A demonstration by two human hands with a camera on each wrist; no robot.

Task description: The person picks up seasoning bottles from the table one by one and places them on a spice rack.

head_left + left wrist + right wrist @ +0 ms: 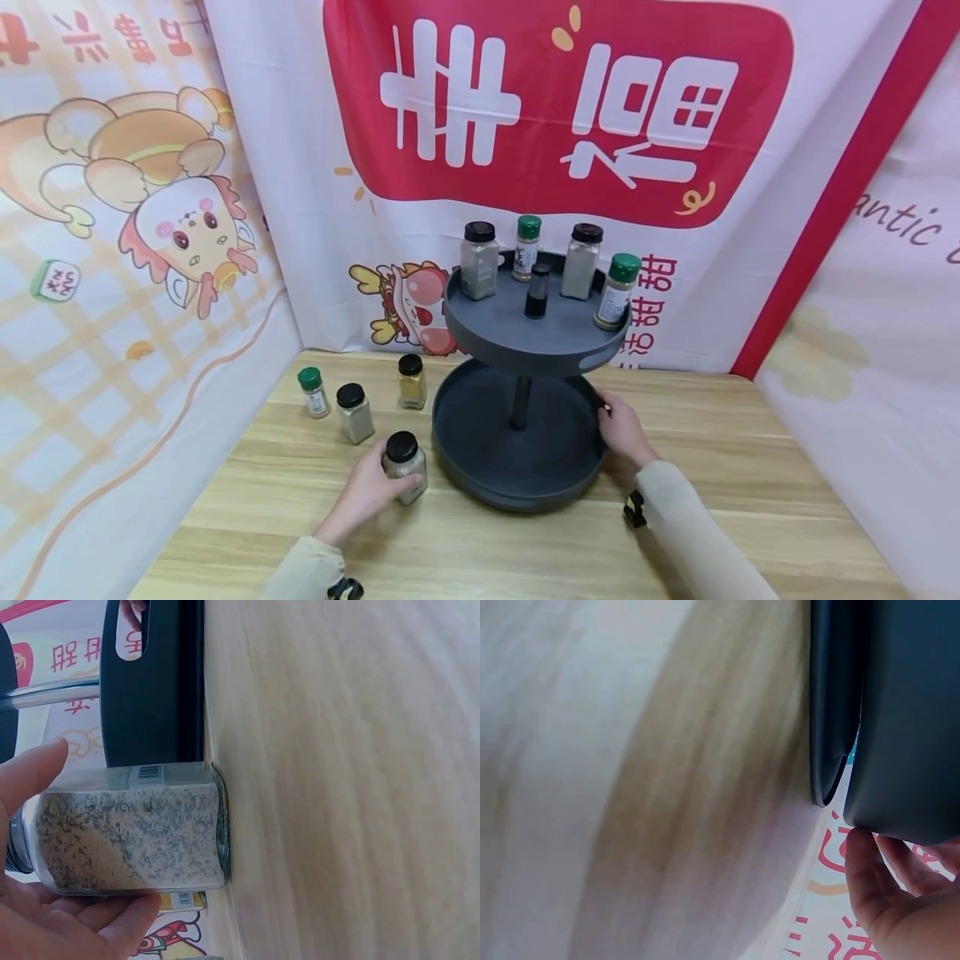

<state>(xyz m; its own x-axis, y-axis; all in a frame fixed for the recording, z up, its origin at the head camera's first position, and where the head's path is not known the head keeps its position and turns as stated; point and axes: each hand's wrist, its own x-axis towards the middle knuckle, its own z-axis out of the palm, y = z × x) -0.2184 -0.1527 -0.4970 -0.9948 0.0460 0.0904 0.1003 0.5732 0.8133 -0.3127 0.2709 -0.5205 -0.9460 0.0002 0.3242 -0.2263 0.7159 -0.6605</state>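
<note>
My left hand [369, 486] grips a square glass spice jar [415, 481] with a black lid, just left of the two-tier turntable tray [517, 502]. In the left wrist view, pale, dark-speckled seasoning fills the spice jar [127, 832]. Its base is at the tabletop; whether it touches cannot be told. At the right side of the lower tier, my right hand [624, 429] holds the dark grey rim. The right wrist view shows the thumb [866, 874] against the tray wall [907, 750], with some fingers partly hidden behind it.
Left on the wooden table [247, 517] stand a green-lidded shaker [315, 393], a black-lidded jar [356, 414] and a yellow spice jar [412, 383]. Several jars, including a small dark bottle [537, 292], stand on the upper tier [517, 333]. Printed cloth hangs behind and at both sides.
</note>
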